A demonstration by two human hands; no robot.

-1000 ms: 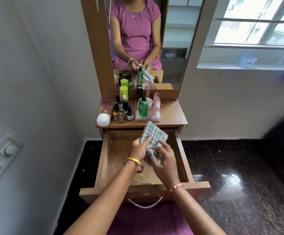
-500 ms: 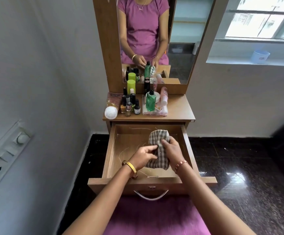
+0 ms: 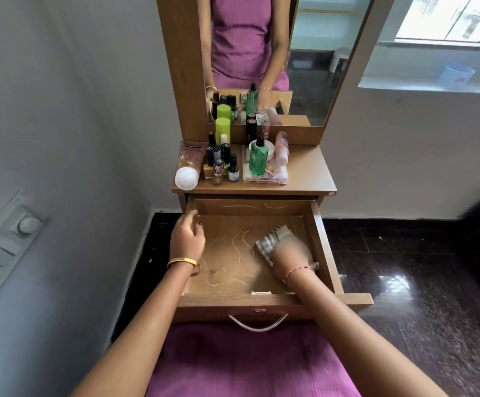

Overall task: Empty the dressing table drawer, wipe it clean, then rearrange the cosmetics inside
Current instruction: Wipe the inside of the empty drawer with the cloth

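Both hands had parted since half a second before: then they held the cloth together mid-drawer, and now only the right hand (image 3: 292,257) was on it, over by the right wall. That hand was blurred; it lay on top of the checked cloth (image 3: 273,239) against the drawer floor, but whether its fingers curled round the cloth could not be told. The left hand (image 3: 187,239) held nothing, its fingers loosely bent, near the drawer's (image 3: 323,242) left wall toward the back corner; whether it touched the wall was unclear.

Nearest the person, the drawer stood pulled out over a purple lap, its metal handle (image 3: 257,325) on the front. Pale curved streaks marked its bare floor.

Beyond, on the tabletop (image 3: 309,176), the cosmetics stood in two groups. On the left lay a white-capped tube (image 3: 188,167) beside small dark nail polish bottles (image 3: 221,164) and a lime can (image 3: 222,130). On the right a green bottle (image 3: 257,157) stood on a clear tray (image 3: 264,179) with pink tubes. Behind them rose the mirror (image 3: 313,67).
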